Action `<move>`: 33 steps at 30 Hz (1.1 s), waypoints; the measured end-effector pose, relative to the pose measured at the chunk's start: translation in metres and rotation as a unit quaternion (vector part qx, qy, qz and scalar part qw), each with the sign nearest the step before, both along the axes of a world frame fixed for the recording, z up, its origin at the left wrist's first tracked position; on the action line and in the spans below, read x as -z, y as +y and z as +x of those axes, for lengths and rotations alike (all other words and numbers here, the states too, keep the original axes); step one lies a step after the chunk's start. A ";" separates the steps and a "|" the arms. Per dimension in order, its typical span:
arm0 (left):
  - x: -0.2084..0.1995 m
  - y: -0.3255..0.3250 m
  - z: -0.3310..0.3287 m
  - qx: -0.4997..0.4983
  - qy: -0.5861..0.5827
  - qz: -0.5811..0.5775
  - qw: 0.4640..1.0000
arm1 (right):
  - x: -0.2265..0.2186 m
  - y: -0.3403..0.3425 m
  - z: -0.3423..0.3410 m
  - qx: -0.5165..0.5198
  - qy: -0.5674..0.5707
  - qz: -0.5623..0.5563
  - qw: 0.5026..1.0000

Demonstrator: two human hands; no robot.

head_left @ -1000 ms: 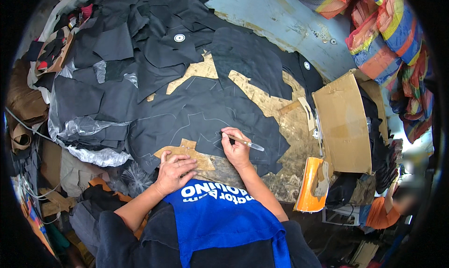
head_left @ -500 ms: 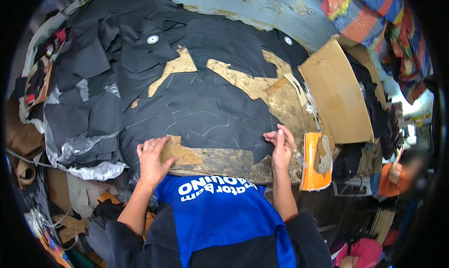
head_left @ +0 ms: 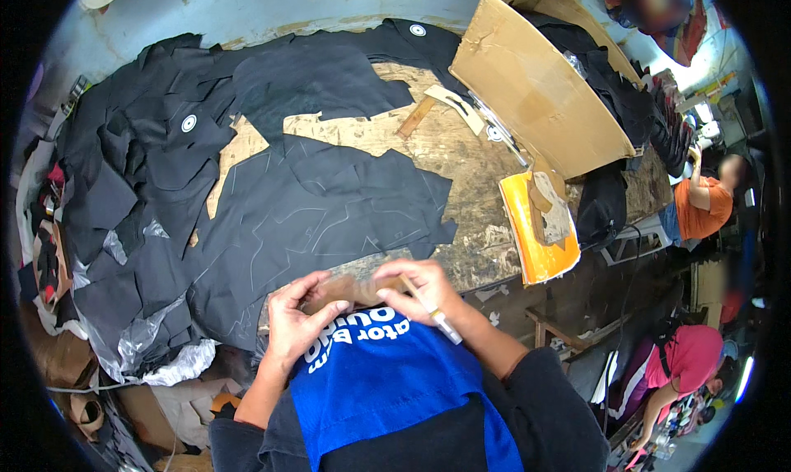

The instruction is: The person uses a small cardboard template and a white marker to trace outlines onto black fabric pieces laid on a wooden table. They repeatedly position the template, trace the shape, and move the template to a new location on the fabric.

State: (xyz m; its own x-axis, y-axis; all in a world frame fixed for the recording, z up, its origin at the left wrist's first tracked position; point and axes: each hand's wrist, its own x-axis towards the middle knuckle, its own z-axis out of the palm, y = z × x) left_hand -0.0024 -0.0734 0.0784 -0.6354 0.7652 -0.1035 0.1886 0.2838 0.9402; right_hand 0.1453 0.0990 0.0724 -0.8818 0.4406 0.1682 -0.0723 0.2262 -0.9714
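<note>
At the table's near edge, my left hand [head_left: 290, 324] pinches a small brown cardboard pattern piece [head_left: 348, 291], which is smeared by motion. My right hand [head_left: 427, 289] has its fingertips at the piece's other end. A slim pen [head_left: 445, 324] with a whitish end lies across that hand, held between thumb and fingers and pointing back toward my apron. Just beyond my hands spreads a black sheet of material [head_left: 329, 196], with thin pale outlines of shapes drawn on it.
The worn wooden table [head_left: 486, 249] carries more black sheets [head_left: 124, 183] and crumpled clear plastic [head_left: 144, 340] on the left. On the right are an orange pad [head_left: 517, 216] with cardboard patterns [head_left: 554, 212] and a large cardboard box [head_left: 540, 84]. Two people work farther right.
My left hand has lifted the cardboard pattern piece off the table's near edge. My right hand has come left from beside the black sheet to meet it. The view has shifted right.
</note>
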 end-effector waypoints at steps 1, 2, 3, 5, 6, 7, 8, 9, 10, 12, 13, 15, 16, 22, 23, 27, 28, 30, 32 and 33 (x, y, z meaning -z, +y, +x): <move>0.004 0.002 -0.004 -0.017 0.030 0.006 0.999 | -0.001 0.008 0.007 0.056 -0.022 0.007 0.998; 0.008 0.002 -0.008 -0.035 0.074 0.018 0.997 | -0.002 0.020 0.018 0.112 -0.041 0.028 0.993; 0.014 0.001 -0.016 -0.076 0.078 0.008 0.994 | -0.004 0.033 0.032 0.184 -0.039 -0.059 0.980; 0.024 -0.002 -0.038 -0.145 0.261 -0.061 0.952 | -0.008 0.067 0.061 0.326 0.001 -0.147 0.934; 0.028 -0.004 -0.045 -0.187 0.349 -0.097 0.913 | -0.013 0.085 0.077 0.353 0.090 -0.227 0.903; 0.032 -0.006 -0.050 -0.204 0.368 -0.137 0.897 | -0.018 0.105 0.091 0.437 0.038 -0.045 0.897; 0.035 -0.007 -0.055 -0.220 0.386 -0.175 0.878 | -0.019 0.117 0.099 0.520 -0.021 0.100 0.848; 0.037 -0.009 -0.057 -0.235 0.371 -0.241 0.865 | -0.020 0.121 0.108 0.558 -0.108 0.257 0.782; 0.039 -0.010 -0.059 -0.230 0.347 -0.238 0.878 | -0.022 0.124 0.114 0.595 -0.204 0.384 0.676; 0.040 -0.013 -0.066 -0.218 0.229 -0.287 0.904 | -0.009 0.119 0.098 0.549 -0.085 0.239 0.796; 0.042 -0.014 -0.068 -0.215 0.232 -0.272 0.909 | 0.002 0.115 0.080 0.504 -0.038 0.118 0.855; 0.047 -0.012 -0.077 -0.209 0.240 -0.238 0.918 | 0.024 0.087 0.046 0.352 -0.022 0.064 0.934; 0.050 -0.011 -0.085 -0.206 0.185 -0.214 0.937 | 0.031 0.076 0.030 0.299 -0.078 0.116 0.944; 0.057 -0.015 -0.102 -0.164 -0.022 -0.032 0.986 | 0.035 0.071 -0.021 0.225 -0.271 0.240 0.904; 0.056 -0.016 -0.098 -0.141 -0.027 0.018 0.990 | 0.032 0.075 -0.022 0.205 -0.313 0.182 0.909; 0.049 -0.015 -0.095 -0.137 -0.062 0.070 0.986 | 0.023 0.082 -0.022 0.213 -0.283 0.154 0.922; 0.048 -0.015 -0.095 -0.138 -0.062 0.082 0.985 | 0.023 0.082 -0.022 0.221 -0.265 0.205 0.916; 0.049 -0.017 -0.095 -0.145 -0.066 0.099 0.982 | 0.024 0.079 -0.023 0.234 -0.206 0.317 0.896; 0.052 -0.017 -0.097 -0.131 -0.061 0.076 0.987 | 0.026 0.075 -0.027 0.215 -0.289 0.308 0.880; 0.054 -0.017 -0.097 -0.138 -0.040 0.053 0.988 | 0.026 0.076 -0.028 0.195 -0.311 0.295 0.882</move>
